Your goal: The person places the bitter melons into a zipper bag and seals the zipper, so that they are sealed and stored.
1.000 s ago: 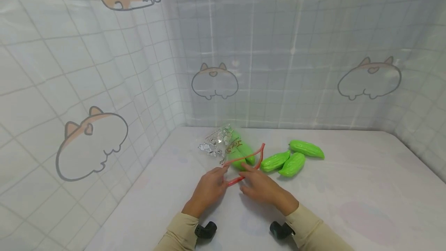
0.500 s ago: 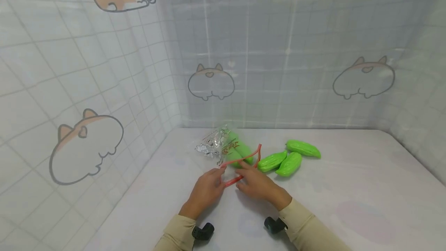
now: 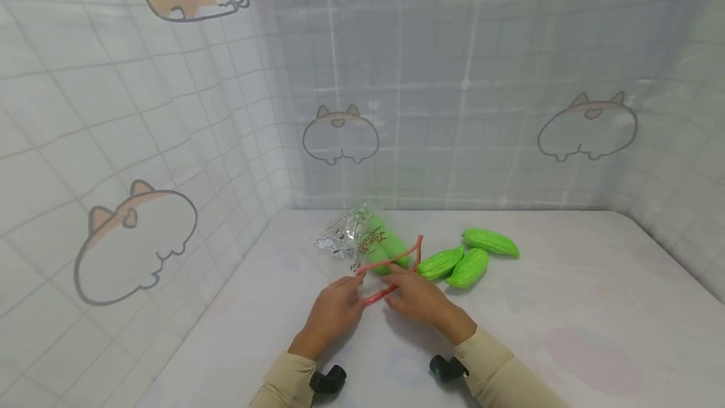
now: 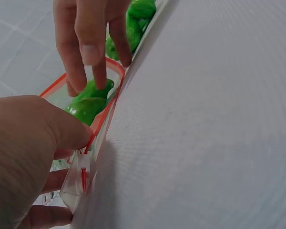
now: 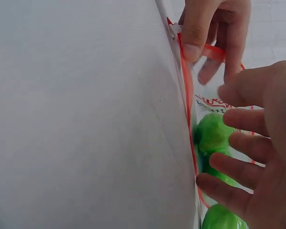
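Versus a second ago, we're seeing only the head view shifting slightly; hands and bag are holding position. Our left hand (image 3: 334, 309) is pinching the red rim (image 3: 375, 298) of the clear bag (image 3: 342, 238); our right is keeping fingers spread at its mouth. Bag's lying just beyond both hands, toward the table's (image 3: 538, 307) far-left corner, three loose green vegetables (image 3: 469, 268) beside it.

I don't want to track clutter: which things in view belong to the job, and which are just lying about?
Likely the job:
clear plastic bag with red rim, gripped by the left hand
green ridged oblong pieces inside it
probably three matching loose green pieces

Likely incidental:
white grid-patterned backdrop with cartoon dogs
black wrist-worn devices
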The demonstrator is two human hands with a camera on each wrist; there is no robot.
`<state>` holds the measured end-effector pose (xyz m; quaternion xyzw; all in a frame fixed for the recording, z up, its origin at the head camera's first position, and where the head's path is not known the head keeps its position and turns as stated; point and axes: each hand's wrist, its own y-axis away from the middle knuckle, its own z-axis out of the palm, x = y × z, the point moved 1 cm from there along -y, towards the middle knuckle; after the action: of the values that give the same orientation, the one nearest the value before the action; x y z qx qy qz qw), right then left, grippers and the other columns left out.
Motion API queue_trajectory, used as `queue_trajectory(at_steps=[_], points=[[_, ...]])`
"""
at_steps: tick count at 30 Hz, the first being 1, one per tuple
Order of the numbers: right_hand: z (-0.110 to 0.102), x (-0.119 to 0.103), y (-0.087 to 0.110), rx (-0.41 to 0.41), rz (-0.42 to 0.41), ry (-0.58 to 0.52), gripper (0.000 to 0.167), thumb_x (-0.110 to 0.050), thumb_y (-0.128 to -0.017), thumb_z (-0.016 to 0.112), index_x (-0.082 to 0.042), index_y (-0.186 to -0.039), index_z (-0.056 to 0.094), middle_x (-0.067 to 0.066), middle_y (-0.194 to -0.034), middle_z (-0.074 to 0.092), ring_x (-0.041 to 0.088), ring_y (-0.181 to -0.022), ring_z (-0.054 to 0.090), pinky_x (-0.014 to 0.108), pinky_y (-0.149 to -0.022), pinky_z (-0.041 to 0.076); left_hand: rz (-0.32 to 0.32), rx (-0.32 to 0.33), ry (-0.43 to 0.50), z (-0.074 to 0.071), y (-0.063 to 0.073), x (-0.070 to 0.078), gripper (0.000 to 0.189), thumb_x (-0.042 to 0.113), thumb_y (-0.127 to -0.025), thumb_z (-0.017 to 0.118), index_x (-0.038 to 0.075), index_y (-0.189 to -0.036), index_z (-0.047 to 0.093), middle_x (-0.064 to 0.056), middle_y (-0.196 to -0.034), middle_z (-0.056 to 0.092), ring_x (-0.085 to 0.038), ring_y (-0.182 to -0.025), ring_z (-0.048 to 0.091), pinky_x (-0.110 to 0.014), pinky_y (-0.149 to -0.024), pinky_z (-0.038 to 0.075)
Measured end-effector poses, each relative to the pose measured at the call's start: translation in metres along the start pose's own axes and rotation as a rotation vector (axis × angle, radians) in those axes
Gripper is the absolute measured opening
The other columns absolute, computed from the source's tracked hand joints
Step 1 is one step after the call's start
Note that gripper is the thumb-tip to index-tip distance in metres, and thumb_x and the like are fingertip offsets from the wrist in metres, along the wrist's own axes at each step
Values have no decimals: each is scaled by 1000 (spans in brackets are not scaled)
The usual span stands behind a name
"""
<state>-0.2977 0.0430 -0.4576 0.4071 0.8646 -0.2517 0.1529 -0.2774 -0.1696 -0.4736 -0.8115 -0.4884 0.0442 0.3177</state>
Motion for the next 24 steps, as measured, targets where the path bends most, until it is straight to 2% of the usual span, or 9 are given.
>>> queue_trajectory(at_steps=[4,8,10,14,19,24], points=[[-9,1,10,89,36,-79,34,-15,-94,67,-4,-126,68,13,-136,61,31,-122,59,50,-98,48,-8,-7,-9,0,0,0,49,9,-78,79,6,-126,69,-3,-104,71,-15,-81,63,-36,-73,54],[-23,3,20,174,83,-149,30,-12,-94,67,-5,-123,69,10,-120,68,22,-102,66,43,-85,54,-31,-29,-7,-1,0,1,49,9,-79,79,5,-127,68,-2,-101,70,-14,-79,60,-36,-71,53],[-27,4,23,196,91,-154,26,-10,-94,67,-4,-120,70,9,-115,69,18,-95,66,40,-79,55,-43,-35,-5,-1,0,1,50,9,-79,78,6,-127,68,-2,-101,71,-15,-82,62,-38,-74,54],[-31,8,32,210,103,-161,22,-9,-94,67,-4,-115,72,7,-110,71,15,-92,66,36,-78,56,-50,-41,5,-3,1,2,51,10,-80,78,6,-129,67,-2,-99,70,-16,-85,62,-40,-77,54],[-33,16,41,215,83,-176,22,-9,-93,69,-3,-115,72,7,-109,72,14,-92,67,31,-77,55,-58,-62,7,-4,1,1,51,11,-82,77,6,-131,66,-1,-97,68,-15,-81,58,-40,-75,53],[-38,25,50,254,13,-190,21,-3,-91,70,-2,-112,73,8,-106,72,13,-90,67,28,-73,55,-60,-75,7,-3,0,1,48,12,-83,75,6,-131,66,-5,-107,71,-21,-97,65,-44,-85,53]])
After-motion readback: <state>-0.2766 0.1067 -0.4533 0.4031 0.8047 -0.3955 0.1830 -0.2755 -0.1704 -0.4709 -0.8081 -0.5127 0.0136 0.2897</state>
